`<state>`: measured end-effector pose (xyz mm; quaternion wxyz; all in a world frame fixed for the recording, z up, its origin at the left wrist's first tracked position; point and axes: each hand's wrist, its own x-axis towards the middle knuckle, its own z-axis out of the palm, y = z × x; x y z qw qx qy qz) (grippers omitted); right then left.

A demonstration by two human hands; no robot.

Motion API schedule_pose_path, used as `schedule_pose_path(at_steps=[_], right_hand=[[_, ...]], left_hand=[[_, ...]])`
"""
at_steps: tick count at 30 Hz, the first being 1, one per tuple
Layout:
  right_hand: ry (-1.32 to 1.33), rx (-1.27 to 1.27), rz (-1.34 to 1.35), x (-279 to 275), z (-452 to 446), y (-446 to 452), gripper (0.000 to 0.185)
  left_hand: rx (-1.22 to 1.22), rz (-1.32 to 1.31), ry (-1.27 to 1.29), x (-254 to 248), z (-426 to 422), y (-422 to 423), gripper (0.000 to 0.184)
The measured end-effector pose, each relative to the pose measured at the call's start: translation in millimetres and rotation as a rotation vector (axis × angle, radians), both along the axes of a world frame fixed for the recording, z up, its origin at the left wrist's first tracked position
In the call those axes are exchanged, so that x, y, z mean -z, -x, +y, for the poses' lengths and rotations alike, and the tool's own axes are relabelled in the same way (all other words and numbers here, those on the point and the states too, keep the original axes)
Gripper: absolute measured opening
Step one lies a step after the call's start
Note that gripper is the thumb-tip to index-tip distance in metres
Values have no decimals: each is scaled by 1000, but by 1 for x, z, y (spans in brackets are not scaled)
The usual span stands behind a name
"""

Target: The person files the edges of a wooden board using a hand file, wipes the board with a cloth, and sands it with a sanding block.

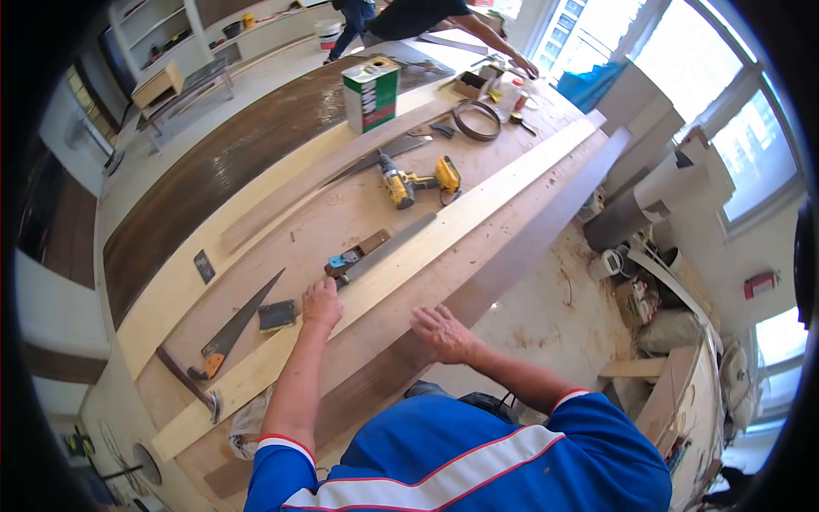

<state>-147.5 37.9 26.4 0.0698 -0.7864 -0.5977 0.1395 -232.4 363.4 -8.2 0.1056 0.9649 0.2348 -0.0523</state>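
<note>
A long pale wooden board (486, 200) lies lengthwise on the workbench. My left hand (321, 305) is on this board, its fingers bent over the far edge; the fingertips are partly hidden. Just beyond them lie a hand plane (358, 253) and a long narrow metal blade (391, 246) with a dark handle end near my fingers. My right hand (445, 334) rests with fingers spread on a brown board (503, 277) along the near side of the bench. A dark flat brush or scraper (277, 316) sits left of my left hand.
An orange-handled handsaw (232, 328) and a hammer (192, 384) lie on the left. Farther off are a yellow drill (418, 181), another saw (380, 160), a brown tape roll (476, 120) and a green-white can (371, 96). A person (418, 19) leans over the far end. Rolled material (636, 209) stands right.
</note>
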Motion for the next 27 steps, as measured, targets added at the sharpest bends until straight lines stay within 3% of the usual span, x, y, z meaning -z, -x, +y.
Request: schedule_pose_path(at_steps=[3, 4, 7, 10, 13, 16, 19, 23, 27], right_hand=[[210, -51, -121, -18, -11, -31, 98], [181, -100, -172, -12, -17, -40, 103], [82, -146, -75, -8, -22, -55, 99], [61, -154, -121, 6, -18, -57, 94], [37, -175, -94, 7, -17, -59, 90], [27, -217, -96, -3, -19, -63, 88], [-51, -225, -104, 7, -24, -65, 88], [-72, -223, -122, -6, -30, -66, 85], [12, -273, -142, -14, -29, -76, 79]], left_hand=[[30, 90, 18, -4, 5, -11, 52], [46, 72, 3, -9, 2, -11, 39], [-15, 168, 15, -17, -15, -17, 33], [-51, 79, 143, -30, -41, -15, 31], [-184, 71, 315, -51, -59, -12, 24], [-394, 25, 907, -32, -55, 20, 14], [-465, -252, 1298, -71, -79, 86, 16], [-515, -448, 1476, -101, -111, 181, 22], [-624, -617, 1478, -133, -141, 211, 28]])
